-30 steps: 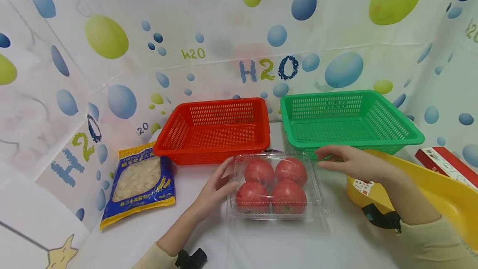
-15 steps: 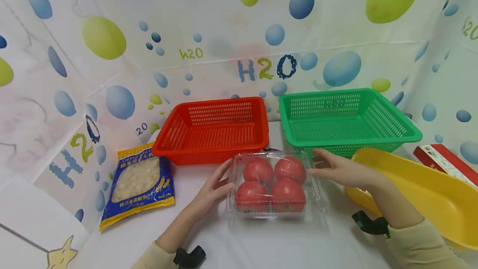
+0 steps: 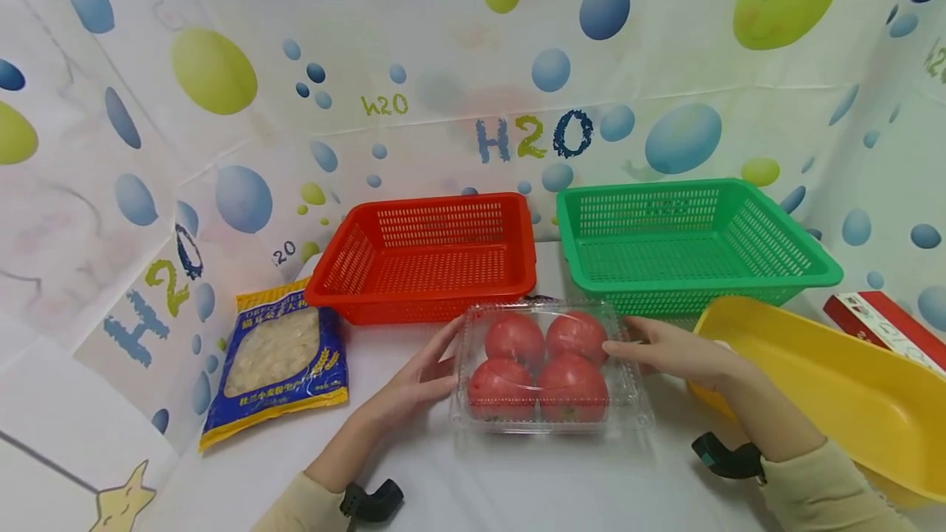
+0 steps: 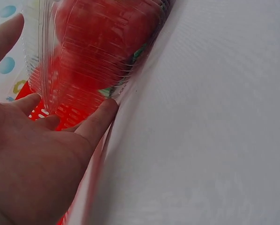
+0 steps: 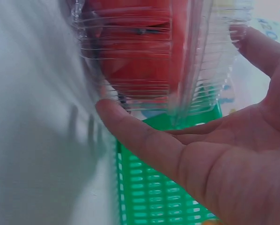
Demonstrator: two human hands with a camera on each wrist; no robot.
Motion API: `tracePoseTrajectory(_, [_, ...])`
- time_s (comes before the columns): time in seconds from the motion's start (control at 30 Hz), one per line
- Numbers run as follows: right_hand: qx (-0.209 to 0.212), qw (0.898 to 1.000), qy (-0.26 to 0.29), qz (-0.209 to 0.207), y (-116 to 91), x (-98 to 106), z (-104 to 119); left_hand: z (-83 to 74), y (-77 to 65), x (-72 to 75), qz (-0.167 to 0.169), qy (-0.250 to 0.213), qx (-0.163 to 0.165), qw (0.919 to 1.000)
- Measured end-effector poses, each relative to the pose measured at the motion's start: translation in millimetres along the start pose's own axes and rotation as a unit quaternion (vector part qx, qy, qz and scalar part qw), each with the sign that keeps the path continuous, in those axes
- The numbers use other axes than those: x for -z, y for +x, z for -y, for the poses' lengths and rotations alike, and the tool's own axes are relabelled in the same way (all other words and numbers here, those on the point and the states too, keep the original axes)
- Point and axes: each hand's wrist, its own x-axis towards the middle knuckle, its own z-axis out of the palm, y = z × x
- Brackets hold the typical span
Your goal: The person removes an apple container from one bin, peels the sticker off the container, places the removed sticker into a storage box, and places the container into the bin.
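A clear plastic clamshell box [image 3: 543,368] lies on the white cloth in the middle of the head view, with several red tomatoes [image 3: 515,339] inside. At its left side is my left hand [image 3: 414,384], fingers extended; in the left wrist view they reach the lower edge of the box [image 4: 107,47]. My right hand [image 3: 683,355] is at the right side, its thumb over the lid's edge. In the right wrist view the index finger [image 5: 144,138] stretches straight along the bottom of the box, near the cloth. The far fingertips are partly hidden behind the box.
Behind the box stand a red basket [image 3: 421,310] and a green basket [image 3: 702,282]. A blue and yellow pasta bag [image 3: 277,351] lies at left. To the right are a yellow tub [image 3: 820,376] and a red and white box [image 3: 887,327].
My right hand has come in leftward and down to the box's right side, its thumb now over the lid. The left hand stays beside the box almost unmoved. The box has not moved.
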Motion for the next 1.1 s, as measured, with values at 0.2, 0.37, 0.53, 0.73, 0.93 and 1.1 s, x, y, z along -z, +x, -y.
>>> tracePoseTrajectory(0.2, [-0.016, 0.999, 0.040, 0.019, 1, -3, -2, 2.8, -0.3, 2.5, 0.009, 0.011, -0.014, 0.9998])
tracePoseTrajectory(0.37, [-0.042, 0.997, 0.053, 0.037, 0, -4, -4, 8.1, -0.3, 3.6, 0.016, 0.028, -0.030, 0.9990])
tracePoseTrajectory(0.53, [-0.055, 0.995, 0.073, 0.039, -2, -6, -2, 11.6, 0.6, 3.3, 0.009, 0.055, -0.021, 0.9982])
tracePoseTrajectory(0.73, [-0.034, 0.990, 0.124, 0.053, -4, -7, 0, 9.3, 2.5, -0.3, 0.003, 0.044, -0.025, 0.9987])
tracePoseTrajectory(0.93, [-0.018, 0.985, 0.153, 0.072, -8, -5, 1, 6.0, 2.5, -5.9, 0.003, -0.011, -0.042, 0.9990])
tracePoseTrajectory(1.1, [-0.024, 0.992, 0.113, 0.051, -16, 1, 5, -6.7, -0.2, -11.4, -0.021, -0.031, -0.017, 0.9992])
